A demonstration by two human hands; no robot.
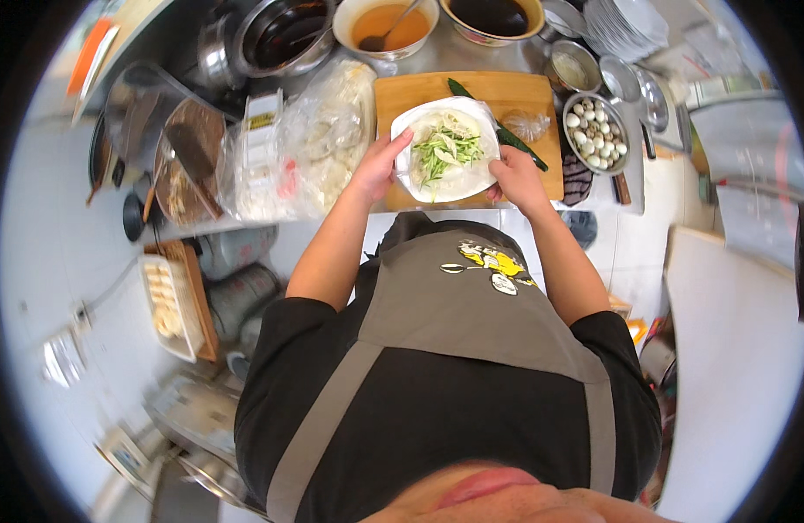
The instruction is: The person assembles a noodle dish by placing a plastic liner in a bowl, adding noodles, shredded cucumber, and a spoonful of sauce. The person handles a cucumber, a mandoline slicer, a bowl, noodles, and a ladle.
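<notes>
Both my hands hold a white plate point(412, 179) over the wooden cutting board point(393, 100). On the plate lies a pale food topped with shredded green cucumber point(448, 150). My left hand point(380, 166) grips the plate's left rim, thumb on top. At the right rim my right hand point(517, 179) closes on the edge, its fingers partly hidden. Behind the plate, a dark green cucumber point(522, 148) rests on the board, with another cucumber piece point(458, 88) farther back. A crumpled clear plastic bag point(528, 126) sits beside them.
Clear bags of pale food point(332, 131) lie left of the board. To its right stands a steel bowl of small peeled eggs point(595, 131). Bowls of orange liquid point(393, 26) and dark liquid point(489, 17) line the back. A cleaver point(191, 157) lies on a round block at left.
</notes>
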